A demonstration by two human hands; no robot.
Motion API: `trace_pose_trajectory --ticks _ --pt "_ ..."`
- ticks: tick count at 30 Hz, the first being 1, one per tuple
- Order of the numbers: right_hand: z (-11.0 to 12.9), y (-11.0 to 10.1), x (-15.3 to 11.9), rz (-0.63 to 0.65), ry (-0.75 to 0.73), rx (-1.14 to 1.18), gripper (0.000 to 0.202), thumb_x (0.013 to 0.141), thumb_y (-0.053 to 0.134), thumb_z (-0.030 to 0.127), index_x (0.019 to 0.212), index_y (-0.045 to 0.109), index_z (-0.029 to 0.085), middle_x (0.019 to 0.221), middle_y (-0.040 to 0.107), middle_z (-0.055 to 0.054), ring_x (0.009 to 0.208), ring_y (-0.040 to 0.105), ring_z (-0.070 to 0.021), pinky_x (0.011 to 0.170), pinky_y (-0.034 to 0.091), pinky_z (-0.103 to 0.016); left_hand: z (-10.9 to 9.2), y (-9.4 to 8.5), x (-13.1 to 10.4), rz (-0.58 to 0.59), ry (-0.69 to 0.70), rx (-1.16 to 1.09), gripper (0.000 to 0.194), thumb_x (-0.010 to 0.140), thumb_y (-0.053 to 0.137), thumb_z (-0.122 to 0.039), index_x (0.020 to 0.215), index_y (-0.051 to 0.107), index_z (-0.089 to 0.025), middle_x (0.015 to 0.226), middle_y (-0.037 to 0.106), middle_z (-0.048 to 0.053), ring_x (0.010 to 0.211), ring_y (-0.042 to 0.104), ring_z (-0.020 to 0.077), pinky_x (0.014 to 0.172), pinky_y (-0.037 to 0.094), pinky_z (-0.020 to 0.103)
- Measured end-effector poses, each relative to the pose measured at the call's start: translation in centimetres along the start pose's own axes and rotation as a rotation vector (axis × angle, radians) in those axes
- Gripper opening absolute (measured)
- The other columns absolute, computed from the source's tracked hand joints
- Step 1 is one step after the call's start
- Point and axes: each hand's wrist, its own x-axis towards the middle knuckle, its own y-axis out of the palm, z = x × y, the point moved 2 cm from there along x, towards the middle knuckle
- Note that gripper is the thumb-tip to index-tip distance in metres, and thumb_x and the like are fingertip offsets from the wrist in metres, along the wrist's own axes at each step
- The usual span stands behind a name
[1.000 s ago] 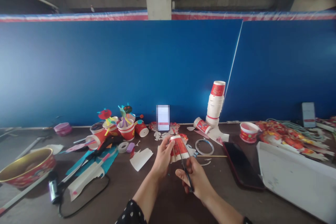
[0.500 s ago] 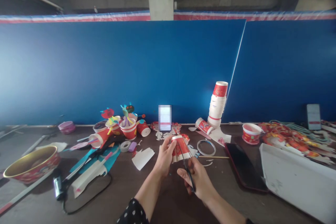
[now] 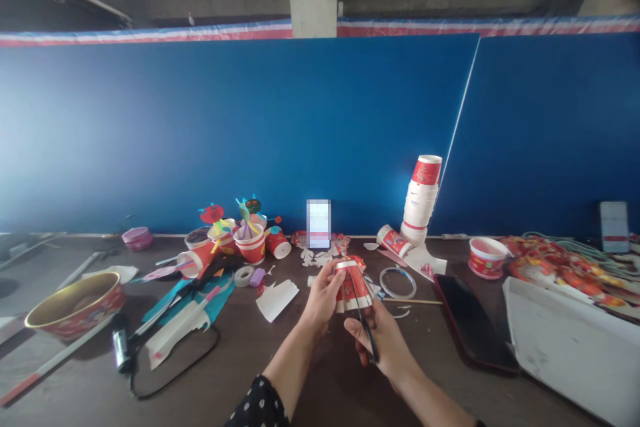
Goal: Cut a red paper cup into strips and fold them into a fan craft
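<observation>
A red paper cup (image 3: 349, 280) with white bands is held over the middle of the table by my left hand (image 3: 321, 295), thumb on its side and fingers behind it. My right hand (image 3: 383, 339) is wrapped round the handles of black scissors (image 3: 369, 335), their blades lying against the cup's wall from the open edge upward. White and red paper scraps (image 3: 316, 257) lie just behind the cup. A clear tape ring (image 3: 398, 283) rests to its right, by a thin wooden stick (image 3: 415, 301).
Behind stand a phone (image 3: 319, 223) and a tall cup stack (image 3: 420, 200). Decorated cups (image 3: 249, 243), a gold-rimmed bowl (image 3: 76, 305) and a corded tool (image 3: 121, 347) are on the left. A dark phone (image 3: 474, 322) and white tray (image 3: 575, 347) lie right.
The view has shifted slightly, so most things appear a little farther right. Both hands still hold the cup and scissors; the blades look further up the cup's wall.
</observation>
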Motion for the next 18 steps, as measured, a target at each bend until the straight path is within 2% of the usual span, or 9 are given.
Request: trace_pose_trajectory --ticks 7,18 --pt "-0.18 -0.05 0.02 -0.005 0.001 -0.014 0.060 0.061 0.068 0.061 0.096 0.040 0.021 0.046 0.043 0.012 0.033 0.040 -0.0070 0.030 0.034 -0.019 -0.09 -0.04 0.00 0.003 -0.001 0.019 0.050 0.070 0.068 -0.046 0.107 0.054 -0.015 0.074 0.068 0.004 0.064 0.064 0.0175 0.058 0.050 0.024" --pt "0.05 -0.11 -0.02 0.001 -0.004 -0.004 0.056 0.063 0.067 0.061 0.092 0.041 0.020 0.044 0.045 0.011 0.032 0.039 -0.0069 0.030 0.032 -0.018 -0.38 0.25 -0.30 0.007 -0.010 0.004 0.051 0.069 0.069 -0.047 0.106 0.056 -0.016 0.076 0.068 0.004 0.070 0.066 0.0196 0.063 0.051 0.026"
